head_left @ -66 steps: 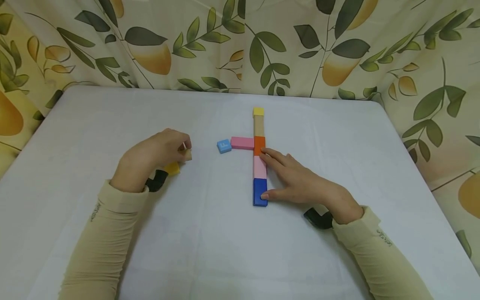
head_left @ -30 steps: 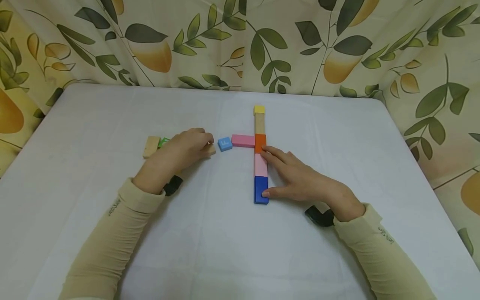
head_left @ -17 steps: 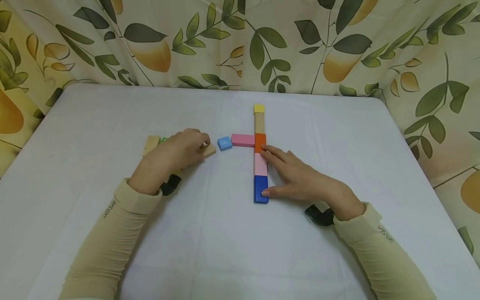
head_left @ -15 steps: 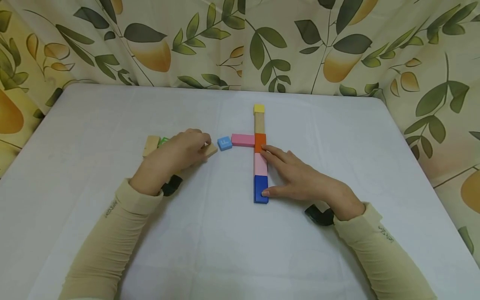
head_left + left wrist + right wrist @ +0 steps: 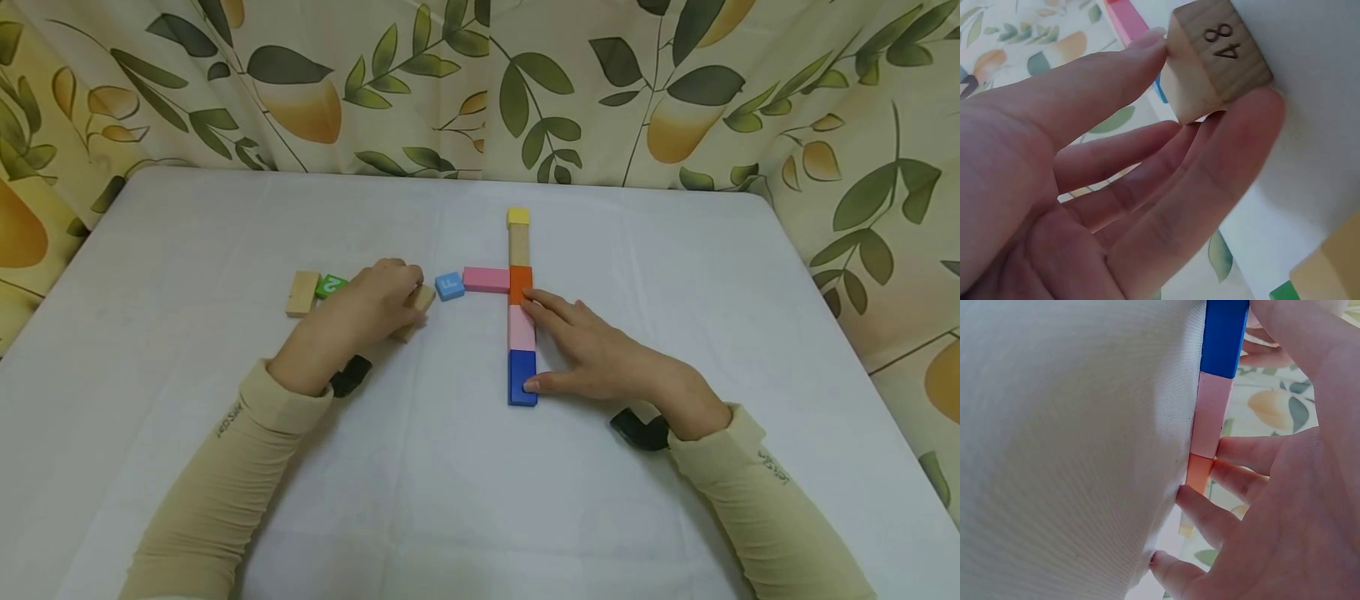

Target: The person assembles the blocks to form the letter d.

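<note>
In the head view my left hand point(image 5: 352, 312) pinches a plain wooden block point(image 5: 417, 310) between thumb and fingertips, just left of a light blue block point(image 5: 450, 287) marked F. The left wrist view shows the number 48 on that wooden block's face point(image 5: 1219, 47). My right hand point(image 5: 596, 354) lies spread along a column of blocks. Its thumb touches the dark blue block point(image 5: 522, 379) and its forefinger reaches the orange block point(image 5: 521, 285). Between those two sits a pale pink block point(image 5: 521, 327). A darker pink block point(image 5: 486, 280) extends leftward from the orange one.
Farther up the column come another wooden block point(image 5: 518, 244) and a yellow block point(image 5: 518, 217). Left of my left hand lie a wooden block point(image 5: 302, 293) and a green block point(image 5: 330, 287) marked 2. A patterned curtain point(image 5: 412, 92) hangs behind the white table point(image 5: 450, 483).
My left hand has carried the wooden block rightward, close to the light blue block, and the block has turned in its fingers. The blocks at left are uncovered. My right hand stays in place.
</note>
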Demonstrator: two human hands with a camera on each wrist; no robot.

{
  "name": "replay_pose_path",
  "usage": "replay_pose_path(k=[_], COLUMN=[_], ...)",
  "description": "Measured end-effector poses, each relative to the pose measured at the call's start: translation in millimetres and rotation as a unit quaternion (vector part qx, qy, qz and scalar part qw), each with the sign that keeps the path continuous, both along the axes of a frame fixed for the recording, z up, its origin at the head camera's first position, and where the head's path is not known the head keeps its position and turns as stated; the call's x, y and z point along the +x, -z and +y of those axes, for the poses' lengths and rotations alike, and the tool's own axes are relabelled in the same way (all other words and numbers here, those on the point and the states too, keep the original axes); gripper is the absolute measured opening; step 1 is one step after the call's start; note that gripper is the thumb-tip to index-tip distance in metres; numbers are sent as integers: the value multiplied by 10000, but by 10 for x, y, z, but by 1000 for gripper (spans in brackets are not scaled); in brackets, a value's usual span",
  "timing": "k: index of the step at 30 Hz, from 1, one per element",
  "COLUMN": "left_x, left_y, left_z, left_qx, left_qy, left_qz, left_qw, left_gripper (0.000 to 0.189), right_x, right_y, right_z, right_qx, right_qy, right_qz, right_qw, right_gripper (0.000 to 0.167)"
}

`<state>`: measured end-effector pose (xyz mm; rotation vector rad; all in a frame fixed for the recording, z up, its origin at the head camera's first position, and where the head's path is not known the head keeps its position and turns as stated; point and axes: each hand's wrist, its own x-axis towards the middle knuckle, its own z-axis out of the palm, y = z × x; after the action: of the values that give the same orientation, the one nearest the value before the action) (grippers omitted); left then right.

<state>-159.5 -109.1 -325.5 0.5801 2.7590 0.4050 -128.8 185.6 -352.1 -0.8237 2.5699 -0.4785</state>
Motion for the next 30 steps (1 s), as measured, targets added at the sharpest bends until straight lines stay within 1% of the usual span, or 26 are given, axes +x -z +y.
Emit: replay_pose_path(k=[4,7,14,19,24,30], left_x=[-1,-2,8,11,15,30], left_y=[13,26,24,13,7,0], left_z=[27,47,65,75,85,77], left_qx=[135,164,220,187,184,89], left_qy=[-159,-211,-244,-283,-302,-337], left_qz=[-113,-155,-155,-241,-325,-320], left_qw=[9997,9995,9993,9991,9988,9989], left_gripper=[33,36,41,42,49,47], right_x=[-2,-3,-4,-2,1,-1], right_y=[-1,0,-1,4,2,-3], right_z=[-1,-1,-4,4,2,-2], right_qx=[1,7,8,22,-13,-31], right_qy=[-4,-8,0,-10,9,-5], right_qz=[6,3,-9,14,-10,-4], right_qw=[10000,10000,10000,10000,10000,10000], right_gripper=[103,104,104,104,104,103])
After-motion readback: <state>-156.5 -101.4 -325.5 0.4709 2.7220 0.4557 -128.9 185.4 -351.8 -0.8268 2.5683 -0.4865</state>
